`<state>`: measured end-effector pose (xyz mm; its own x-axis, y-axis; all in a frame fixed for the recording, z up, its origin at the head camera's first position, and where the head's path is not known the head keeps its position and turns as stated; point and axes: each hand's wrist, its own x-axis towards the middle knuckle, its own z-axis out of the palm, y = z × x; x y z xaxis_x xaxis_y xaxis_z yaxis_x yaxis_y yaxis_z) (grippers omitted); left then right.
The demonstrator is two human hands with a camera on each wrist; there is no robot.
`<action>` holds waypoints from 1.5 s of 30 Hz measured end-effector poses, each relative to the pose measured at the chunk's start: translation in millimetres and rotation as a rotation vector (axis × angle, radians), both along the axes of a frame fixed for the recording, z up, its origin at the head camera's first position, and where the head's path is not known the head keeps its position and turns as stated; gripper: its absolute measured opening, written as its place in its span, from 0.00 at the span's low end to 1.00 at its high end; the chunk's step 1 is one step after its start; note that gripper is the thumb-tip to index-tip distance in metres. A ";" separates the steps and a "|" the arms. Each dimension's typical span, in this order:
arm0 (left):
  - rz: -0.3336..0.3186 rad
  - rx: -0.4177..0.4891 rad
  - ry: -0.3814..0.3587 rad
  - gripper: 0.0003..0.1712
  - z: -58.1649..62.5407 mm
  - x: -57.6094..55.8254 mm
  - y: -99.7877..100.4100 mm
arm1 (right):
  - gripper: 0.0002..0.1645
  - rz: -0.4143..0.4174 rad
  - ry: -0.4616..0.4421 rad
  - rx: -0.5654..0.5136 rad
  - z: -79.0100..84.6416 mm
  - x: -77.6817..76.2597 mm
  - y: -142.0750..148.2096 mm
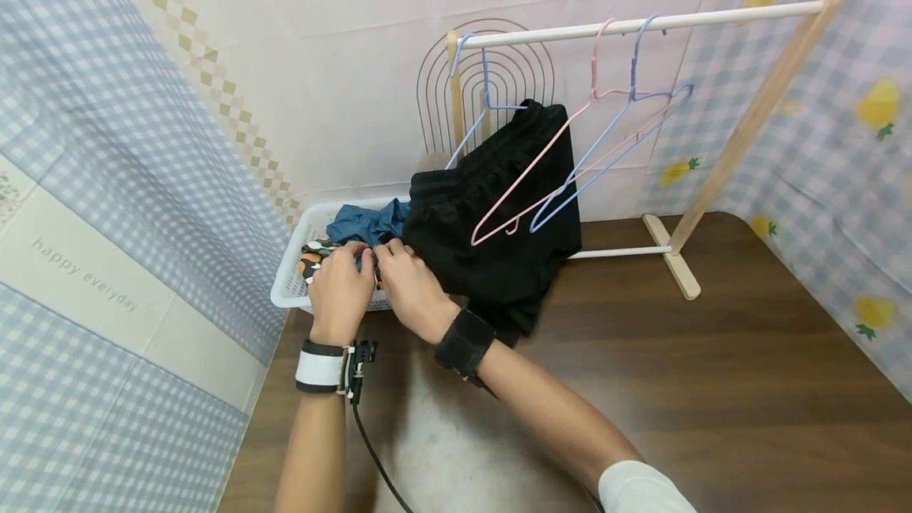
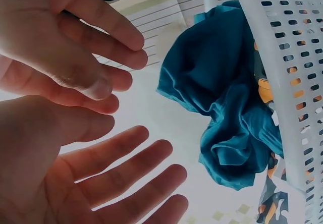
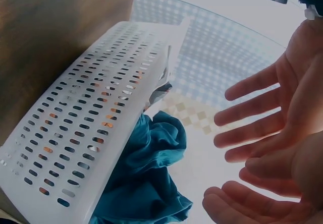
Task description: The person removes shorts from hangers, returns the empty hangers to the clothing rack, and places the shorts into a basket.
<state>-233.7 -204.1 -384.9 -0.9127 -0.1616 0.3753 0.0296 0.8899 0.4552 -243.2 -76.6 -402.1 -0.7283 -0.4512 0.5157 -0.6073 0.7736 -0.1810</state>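
My left hand (image 1: 343, 291) and right hand (image 1: 412, 287) are side by side over the near part of a white perforated basket (image 1: 285, 291). The left wrist view has the left hand (image 2: 55, 163) with fingers spread and nothing in it. Its partner, the right hand (image 3: 287, 188), is also free of any object, its fingers loosely bent in the right wrist view. A crumpled teal cloth (image 1: 366, 222) lies at the basket's back and bulges over its rim. Beside it lies a patterned cloth (image 1: 311, 261) in black, orange and white, partly hidden by the hands.
Black shorts (image 1: 492, 212) with an elastic waist hang from a blue hanger (image 1: 487, 77) at the rack's left end. A pink hanger (image 1: 530, 169) and another blue hanger (image 1: 598, 149) hang farther along the white rail (image 1: 720, 18). The rack's wooden foot (image 1: 673, 260) stands on the brown table (image 1: 748, 370).
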 end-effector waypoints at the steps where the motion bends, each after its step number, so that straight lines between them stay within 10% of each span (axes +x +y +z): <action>1: 0.000 0.002 0.012 0.18 0.1 0.7 1.0 | 0.13 0.005 -0.001 -0.011 -0.3 1.1 1.0; 26: -0.169 0.036 0.229 0.20 27.6 14.8 24.8 | 0.05 0.089 0.116 -0.241 6.8 20.3 23.4; 45: -0.306 0.147 0.250 0.25 41.7 11.7 45.9 | 0.09 0.096 0.279 -0.448 11.4 26.1 49.8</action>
<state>-222.0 -158.2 -343.2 -0.8106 0.0347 0.5845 0.4082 0.7493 0.5215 -217.2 -26.9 -390.7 -0.5023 -0.2004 0.8411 -0.7439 0.5960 -0.3023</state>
